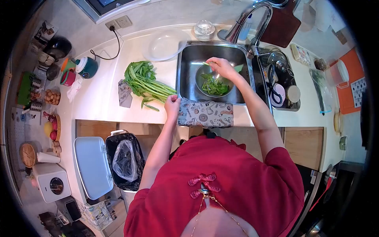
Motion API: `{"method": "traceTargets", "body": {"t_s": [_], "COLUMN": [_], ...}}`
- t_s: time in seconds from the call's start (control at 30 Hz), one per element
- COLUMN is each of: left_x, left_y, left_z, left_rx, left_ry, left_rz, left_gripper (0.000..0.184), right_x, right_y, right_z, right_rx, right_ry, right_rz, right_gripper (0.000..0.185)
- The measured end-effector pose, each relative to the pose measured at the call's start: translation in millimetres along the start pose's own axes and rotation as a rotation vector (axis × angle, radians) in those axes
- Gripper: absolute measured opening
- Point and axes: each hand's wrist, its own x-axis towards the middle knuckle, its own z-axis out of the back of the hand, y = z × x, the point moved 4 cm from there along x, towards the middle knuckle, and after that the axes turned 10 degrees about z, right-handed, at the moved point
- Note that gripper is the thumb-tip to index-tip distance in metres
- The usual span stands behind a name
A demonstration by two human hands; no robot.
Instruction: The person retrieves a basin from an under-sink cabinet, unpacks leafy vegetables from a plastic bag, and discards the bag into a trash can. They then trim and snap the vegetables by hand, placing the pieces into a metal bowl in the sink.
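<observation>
A bunch of leafy greens (152, 83) with long pale stems lies on the counter left of the sink, leaves pointing away. My left hand (172, 106) is closed at the stem ends, beside the sink's front left corner; what its fingertips pinch is hidden. Over the metal sink (187, 59), my right hand (223, 68) is closed on a short green stem (206, 63). Below that hand, a steel bowl (200, 71) in the sink holds picked green leaves (214, 85). A patterned grey cloth (205, 114) hangs over the front edge between my arms.
A clear plate (164, 45) and a glass jar (204, 29) stand behind the sink, near the faucet (237, 27). Right of it is a rack (292, 104) with dishes. An open trash bin (125, 158) stands below the counter at left. A teal pot (87, 67) sits far left.
</observation>
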Motion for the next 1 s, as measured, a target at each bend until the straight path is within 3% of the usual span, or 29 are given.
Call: {"method": "traceTargets", "body": {"t_s": [0.1, 0.17, 0.27, 0.3, 0.4, 0.53, 0.63, 0.73, 0.77, 0.87, 1.0], "left_x": [-2, -3, 0, 1, -1, -4, -2, -8, -11, -17, -13], "left_y": [2, 2, 5, 6, 10, 6, 11, 13, 14, 23, 24], "left_z": [-1, 0, 1, 1, 2, 3, 8, 15, 19, 38, 53], "left_rx": [0.048, 0.064, 0.046, 0.007, -0.049, -0.078, -0.104, -0.456, -0.461, -0.319, -0.197], "left_ry": [0.007, 0.005, 0.018, 0.034, 0.057, 0.079, 0.059, 0.078, 0.059, -0.232, -0.233], "left_rz": [-0.019, -0.032, -0.024, -0.023, 0.013, 0.059, 0.051, 0.051, 0.051, 0.026, 0.216], "left_gripper": [0.014, 0.013, 0.012, 0.011, 0.013, 0.015, 0.015, 0.013, 0.013, 0.021, 0.031], "right_x": [2, 4, -4, -5, -6, -22, -39, -64, -69, -78, -77], "right_y": [-24, -49, -63, -62, -67, -44, -40, -10, -7, 7, 4], "right_z": [-3, -11, -19, -21, -29, -63, -114, -155, -165, -181, -184], "right_rx": [-0.143, -0.498, -0.579, -0.576, -0.329, -0.099, 0.062, 0.048, 0.054, -0.149, -0.22], "right_ry": [-0.013, -0.007, -0.071, -0.067, -0.07, -0.204, -0.122, -0.114, -0.099, -0.167, -0.128], "right_rz": [0.043, 0.288, 0.429, 0.435, 0.104, 0.097, 0.026, 0.147, 0.157, 0.477, 0.482], "right_gripper": [0.025, 0.028, 0.028, 0.028, 0.027, 0.018, 0.017, 0.015, 0.015, 0.013, 0.016]}}
